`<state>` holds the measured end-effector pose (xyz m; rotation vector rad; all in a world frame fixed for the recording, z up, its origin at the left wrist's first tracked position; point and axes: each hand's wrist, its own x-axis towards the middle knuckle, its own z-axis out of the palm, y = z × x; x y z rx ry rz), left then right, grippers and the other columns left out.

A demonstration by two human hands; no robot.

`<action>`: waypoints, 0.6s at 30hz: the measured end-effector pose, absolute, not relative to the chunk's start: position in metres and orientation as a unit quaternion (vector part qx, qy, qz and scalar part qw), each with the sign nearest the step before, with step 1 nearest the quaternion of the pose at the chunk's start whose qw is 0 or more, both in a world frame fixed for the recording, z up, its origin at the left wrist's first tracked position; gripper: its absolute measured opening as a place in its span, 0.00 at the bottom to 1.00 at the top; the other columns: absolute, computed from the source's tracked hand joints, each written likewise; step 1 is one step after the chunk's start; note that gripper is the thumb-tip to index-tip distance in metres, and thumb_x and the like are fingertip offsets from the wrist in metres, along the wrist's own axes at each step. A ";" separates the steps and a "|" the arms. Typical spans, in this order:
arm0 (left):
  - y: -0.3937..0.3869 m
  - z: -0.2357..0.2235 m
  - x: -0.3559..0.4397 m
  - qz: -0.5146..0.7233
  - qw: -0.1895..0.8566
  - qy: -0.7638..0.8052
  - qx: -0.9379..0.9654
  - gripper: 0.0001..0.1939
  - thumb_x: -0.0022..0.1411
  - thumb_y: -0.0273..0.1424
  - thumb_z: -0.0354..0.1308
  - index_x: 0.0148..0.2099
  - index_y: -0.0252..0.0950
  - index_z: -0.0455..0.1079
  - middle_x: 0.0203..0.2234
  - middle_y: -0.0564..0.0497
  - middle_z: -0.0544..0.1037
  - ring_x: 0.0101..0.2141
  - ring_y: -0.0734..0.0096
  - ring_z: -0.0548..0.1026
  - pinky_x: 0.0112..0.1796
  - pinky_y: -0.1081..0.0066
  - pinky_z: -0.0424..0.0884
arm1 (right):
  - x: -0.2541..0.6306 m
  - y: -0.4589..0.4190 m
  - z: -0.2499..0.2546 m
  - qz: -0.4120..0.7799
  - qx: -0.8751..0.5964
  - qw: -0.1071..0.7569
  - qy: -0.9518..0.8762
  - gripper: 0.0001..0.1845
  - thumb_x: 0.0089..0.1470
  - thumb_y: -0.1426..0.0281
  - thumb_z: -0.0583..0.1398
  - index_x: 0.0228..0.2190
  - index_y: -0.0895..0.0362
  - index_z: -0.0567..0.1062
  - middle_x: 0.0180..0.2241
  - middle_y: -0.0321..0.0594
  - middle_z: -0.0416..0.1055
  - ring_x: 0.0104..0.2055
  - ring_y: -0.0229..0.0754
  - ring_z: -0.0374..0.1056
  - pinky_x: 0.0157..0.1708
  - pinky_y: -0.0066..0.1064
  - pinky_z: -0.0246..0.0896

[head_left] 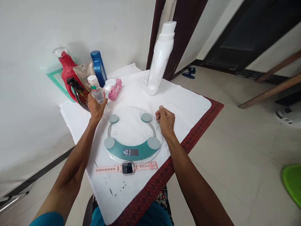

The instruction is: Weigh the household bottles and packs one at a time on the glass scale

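- Around a glass scale [130, 128], taken as the clock's centre, spreads a worktop [185, 97] covered in white, with a red patterned border [198, 131] along its edge from three to six o'clock.
- A pale wall [105, 25] rises from nine to twelve; tiled floor [230, 150] opens at three, with dark blue slippers [188, 75] between one and two.
- At ten o'clock the person's left hand [97, 108] holds the lower part of a clear bottle [95, 88] with a white cap; its contents cannot be told.
- Near two, the right hand [166, 119] is narrow, fingers curled in beside the scale's rim, with nothing visible in it.
- Behind the left hand, towards ten, crowd a red jug [68, 67], a dark pump bottle [80, 92] and a tan pouch [83, 73].
- Towards eleven stand a blue bottle [98, 67] and a pink pack [115, 90], which touches a white tub [110, 83].
- At one, a tall white bottle [161, 59] shows no label.
- At six, a pink-strapped watch [127, 168] lies flat, screen dark.
- The scale's display [131, 152] is lit, its characters unclear; the pink pack's pale lettering is too small to read, and the clear bottle bears a green-and-white label.
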<state>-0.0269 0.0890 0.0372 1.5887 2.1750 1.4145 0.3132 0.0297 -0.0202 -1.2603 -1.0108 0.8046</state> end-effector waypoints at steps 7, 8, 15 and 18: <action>0.041 0.048 -0.016 0.517 -0.041 0.630 0.578 0.49 0.68 0.57 0.77 0.78 0.39 0.63 0.77 0.29 0.67 0.79 0.31 0.62 0.78 0.36 0.58 | 0.312 0.031 -0.017 0.362 -0.550 0.617 -0.432 0.44 0.61 0.24 0.62 0.22 0.50 0.74 0.19 0.33 0.65 0.23 0.38 0.57 0.26 0.35 0.53; 0.033 0.050 -0.014 0.514 -0.046 0.618 0.594 0.44 0.70 0.55 0.75 0.76 0.40 0.65 0.74 0.31 0.71 0.77 0.32 0.65 0.77 0.36 0.62 | 0.311 0.031 -0.017 0.360 -0.551 0.617 -0.432 0.44 0.60 0.24 0.62 0.22 0.50 0.74 0.19 0.32 0.64 0.23 0.38 0.56 0.26 0.35 0.53; 0.046 0.046 0.000 0.399 0.317 0.536 0.673 0.30 0.65 0.63 0.71 0.46 0.40 0.85 0.48 0.41 0.89 0.54 0.45 0.85 0.63 0.48 0.80 | 0.312 0.028 -0.016 0.367 -0.550 0.611 -0.435 0.44 0.61 0.23 0.60 0.23 0.51 0.74 0.20 0.32 0.65 0.24 0.38 0.58 0.28 0.35 0.52; 0.059 0.034 0.001 0.430 0.436 0.503 0.610 0.36 0.57 0.67 0.76 0.48 0.40 0.87 0.54 0.39 0.90 0.61 0.40 0.84 0.70 0.45 0.76 | 0.313 0.026 -0.016 0.372 -0.551 0.605 -0.437 0.43 0.61 0.24 0.61 0.23 0.51 0.75 0.21 0.33 0.65 0.24 0.38 0.57 0.27 0.34 0.51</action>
